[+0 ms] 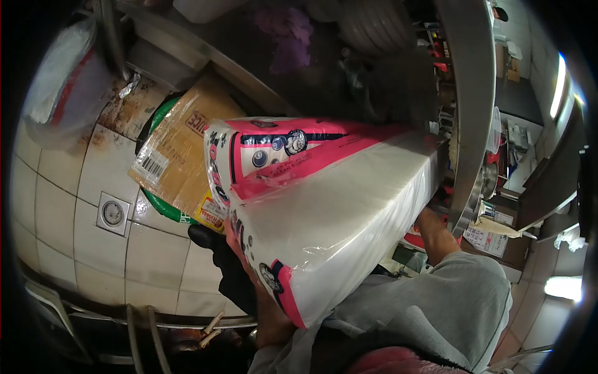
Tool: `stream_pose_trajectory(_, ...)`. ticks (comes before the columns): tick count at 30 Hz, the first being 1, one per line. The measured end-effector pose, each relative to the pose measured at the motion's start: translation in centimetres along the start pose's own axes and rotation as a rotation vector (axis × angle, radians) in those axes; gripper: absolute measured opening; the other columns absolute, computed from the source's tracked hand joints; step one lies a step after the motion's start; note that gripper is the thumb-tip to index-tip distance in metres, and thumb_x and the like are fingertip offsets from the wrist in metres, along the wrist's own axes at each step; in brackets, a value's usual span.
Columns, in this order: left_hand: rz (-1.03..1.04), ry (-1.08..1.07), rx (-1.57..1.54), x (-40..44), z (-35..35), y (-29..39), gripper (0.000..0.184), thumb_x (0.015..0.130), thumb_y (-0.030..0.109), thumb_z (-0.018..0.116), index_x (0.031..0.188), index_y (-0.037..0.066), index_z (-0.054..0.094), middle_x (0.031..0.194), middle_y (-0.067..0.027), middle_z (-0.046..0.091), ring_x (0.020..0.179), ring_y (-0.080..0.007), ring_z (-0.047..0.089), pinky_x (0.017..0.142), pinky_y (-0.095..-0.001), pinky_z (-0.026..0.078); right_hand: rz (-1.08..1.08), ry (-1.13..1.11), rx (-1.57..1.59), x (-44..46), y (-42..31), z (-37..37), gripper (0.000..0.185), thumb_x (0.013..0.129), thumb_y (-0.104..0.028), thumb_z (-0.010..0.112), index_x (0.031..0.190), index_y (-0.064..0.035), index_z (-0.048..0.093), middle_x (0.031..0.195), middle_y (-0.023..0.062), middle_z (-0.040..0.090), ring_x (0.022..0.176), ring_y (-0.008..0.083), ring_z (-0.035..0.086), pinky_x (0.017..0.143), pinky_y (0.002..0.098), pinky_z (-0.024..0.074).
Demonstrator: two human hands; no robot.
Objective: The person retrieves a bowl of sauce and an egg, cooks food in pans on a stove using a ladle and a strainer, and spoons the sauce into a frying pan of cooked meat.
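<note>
1. In the centre of the view, close in front of the torso and reaching from one forearm to the other: a large clear-wrapped pack point(336, 206), white inside, with pink bands, dark print and a cartoon figure with bubbles.
2. Against the lower left edge of the pack, the left hand point(246, 262), mostly covered by the wrapping; impossible to tell whether spread or curled.
3. Behind the right-hand end of the pack, the right hand point(426, 218), mostly out of sight below a bare forearm; finger position likewise impossible to tell.
4. Around the arms, loose grey sleeves point(464, 293).
5. Partly behind the left end of the pack, a film-wrapped cardboard box point(177, 149) with a barcode label; under it, something green point(163, 204), and by its lower corner a yellow label point(210, 213).
6. To the left, pale floor tiles point(156, 255) with a square drain point(113, 214).
7. At upper left, a cloudy plastic bag point(68, 93) with a red stripe.
8. At the top, in shadow, a crumpled purple thing point(289, 37) near pale stacked dishes point(377, 28).
</note>
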State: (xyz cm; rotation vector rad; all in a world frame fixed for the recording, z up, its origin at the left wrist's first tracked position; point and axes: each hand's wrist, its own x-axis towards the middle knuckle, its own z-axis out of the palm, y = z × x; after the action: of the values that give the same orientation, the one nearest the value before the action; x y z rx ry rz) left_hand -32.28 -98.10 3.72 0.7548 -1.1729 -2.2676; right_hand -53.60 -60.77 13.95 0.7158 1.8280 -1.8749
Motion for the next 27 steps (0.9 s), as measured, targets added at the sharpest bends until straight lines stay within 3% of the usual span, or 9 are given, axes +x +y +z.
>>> stream_pose_trajectory(15,0.139,-0.064,0.054,2.3,0.7,0.1,0.090,0.073,0.073,0.028,0.120,-0.003,0.040,0.121,-0.0178,0.031,0.113,-0.0277,0.031,0.096,-0.0402,0.023,0.010,-0.089,-0.031,2.8,0.7,0.8,0.057,0.078,-0.045,0.044,0.124,-0.0111,0.038,0.131,0.0085,0.036,0.121,0.0315,0.030,0.097,0.0579,0.0219)
stream_pose_trajectory(16,0.061,-0.060,-0.051,2.2,0.4,-4.6,0.091,0.073,0.073,0.027,0.120,-0.003,0.040,0.120,-0.0181,0.032,0.114,-0.0281,0.030,0.097,-0.0410,0.021,0.011,-0.099,-0.031,3.1,0.8,0.9,0.057,0.078,-0.044,0.044,0.124,-0.0111,0.038,0.131,0.0084,0.036,0.121,0.0314,0.030,0.097,0.0579,0.0219)
stream_pose_trajectory(19,0.116,-0.074,0.246,3.5,1.2,0.8,0.079,0.080,0.063,0.026,0.119,-0.004,0.042,0.124,-0.0200,0.032,0.118,-0.0318,0.027,0.099,-0.0434,0.019,0.021,-0.109,-0.035,3.1,1.2,1.1,0.057,0.079,-0.044,0.044,0.124,-0.0113,0.038,0.131,0.0082,0.036,0.121,0.0313,0.030,0.097,0.0579,0.0218)
stream_pose_trajectory(21,0.292,-0.084,0.180,4.5,1.7,1.2,0.061,0.082,0.043,0.031,0.118,-0.005,0.043,0.127,-0.0210,0.030,0.119,-0.0337,0.026,0.100,-0.0439,0.016,0.026,-0.107,-0.036,2.6,1.4,1.0,0.056,0.079,-0.044,0.044,0.124,-0.0114,0.038,0.131,0.0081,0.036,0.121,0.0312,0.030,0.096,0.0580,0.0218)
stream_pose_trajectory(27,0.203,-0.109,0.180,8.0,3.5,0.9,0.058,0.084,0.042,0.036,0.118,-0.005,0.042,0.128,-0.0190,0.031,0.120,-0.0325,0.027,0.101,-0.0424,0.017,0.031,-0.127,-0.102,1.0,1.5,0.0,0.055,0.079,-0.043,0.044,0.124,-0.0117,0.039,0.131,0.0076,0.036,0.121,0.0309,0.030,0.096,0.0581,0.0218)
